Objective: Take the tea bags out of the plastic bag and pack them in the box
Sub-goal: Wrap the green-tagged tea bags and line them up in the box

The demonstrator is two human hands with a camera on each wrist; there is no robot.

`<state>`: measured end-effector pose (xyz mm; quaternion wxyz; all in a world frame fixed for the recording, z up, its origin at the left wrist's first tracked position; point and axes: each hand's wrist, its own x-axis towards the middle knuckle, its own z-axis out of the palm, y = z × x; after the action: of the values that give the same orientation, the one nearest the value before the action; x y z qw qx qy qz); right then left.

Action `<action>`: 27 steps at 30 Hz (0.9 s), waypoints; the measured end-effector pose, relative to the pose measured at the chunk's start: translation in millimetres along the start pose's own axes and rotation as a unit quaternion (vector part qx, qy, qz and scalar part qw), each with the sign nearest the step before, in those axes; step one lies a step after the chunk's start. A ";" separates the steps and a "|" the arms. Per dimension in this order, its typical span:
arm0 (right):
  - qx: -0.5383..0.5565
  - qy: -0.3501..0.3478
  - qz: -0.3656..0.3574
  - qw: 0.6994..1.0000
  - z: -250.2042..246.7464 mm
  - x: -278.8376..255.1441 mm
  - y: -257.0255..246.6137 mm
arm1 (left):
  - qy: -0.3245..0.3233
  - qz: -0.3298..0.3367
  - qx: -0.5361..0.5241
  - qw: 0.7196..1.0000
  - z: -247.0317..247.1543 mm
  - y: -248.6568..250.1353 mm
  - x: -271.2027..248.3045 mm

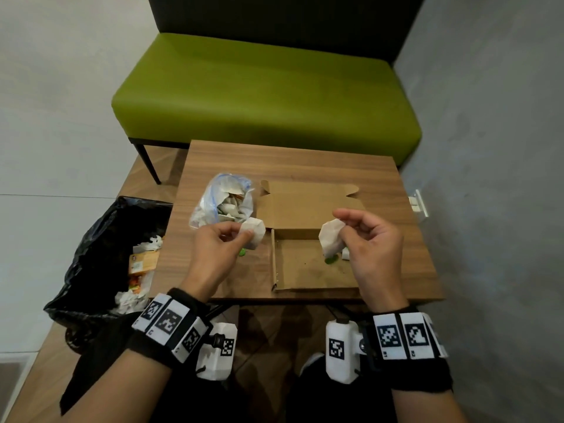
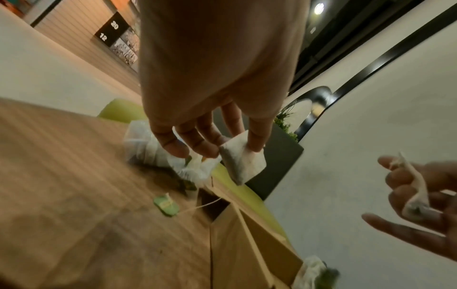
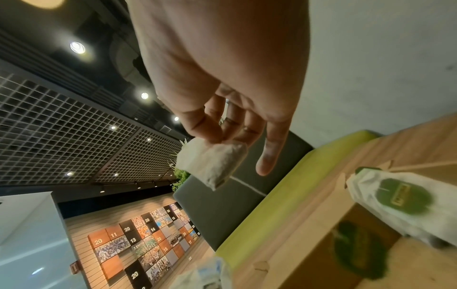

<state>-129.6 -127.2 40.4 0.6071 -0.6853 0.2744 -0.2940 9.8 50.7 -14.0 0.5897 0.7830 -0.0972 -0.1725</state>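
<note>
Above the tabletop (image 1: 213,166) my left hand (image 1: 213,248) and right hand (image 1: 372,251) each pinch one tea bag (image 1: 254,232), between plastic bag (image 1: 219,206) and open box (image 1: 311,264), so next I should lower both into it.

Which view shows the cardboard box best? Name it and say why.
The head view: the cardboard box lies whole on the table, lid flapped open, between both hands. The left wrist view catches only its blurred near wall and corner; the right wrist view shows a blurred part of its wall and inside.
</note>
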 end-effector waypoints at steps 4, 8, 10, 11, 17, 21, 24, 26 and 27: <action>0.021 -0.004 0.014 1.000 5.3 -7.9 3.0 | -0.012 -0.037 0.007 0.999 10.9 -15.0 6.8; 0.043 -0.014 0.031 0.999 13.8 -13.9 10.2 | -0.037 0.012 0.289 0.956 12.4 -15.6 7.8; 0.040 -0.022 0.033 0.998 18.0 -17.6 15.0 | -0.001 0.065 0.318 0.946 12.0 -2.0 -1.2; 0.038 -0.023 0.034 0.998 19.9 -19.3 18.3 | 0.001 0.092 0.275 0.957 12.8 7.1 -7.7; 0.066 -0.025 0.049 0.996 21.5 -26.3 26.8 | -0.142 0.156 0.050 0.976 35.7 36.7 -40.5; 0.079 -0.030 0.039 0.996 15.1 -28.6 20.7 | -0.132 0.129 0.066 0.981 44.1 33.3 -40.8; 0.058 -0.019 0.024 0.998 9.2 -28.4 18.1 | -0.156 0.066 -0.010 0.985 43.5 34.1 -40.3; 0.059 -0.022 0.021 0.998 6.9 -29.1 15.9 | -0.176 0.055 -0.044 0.982 42.2 37.1 -43.3; 0.060 -0.025 0.020 0.998 5.9 -29.4 15.2 | -0.179 0.061 -0.047 0.981 41.8 38.3 -44.8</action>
<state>-145.5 -103.4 22.7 0.6592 -0.6494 0.2548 -0.2806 -45.6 18.5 19.4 0.6081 0.7036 -0.2404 -0.2782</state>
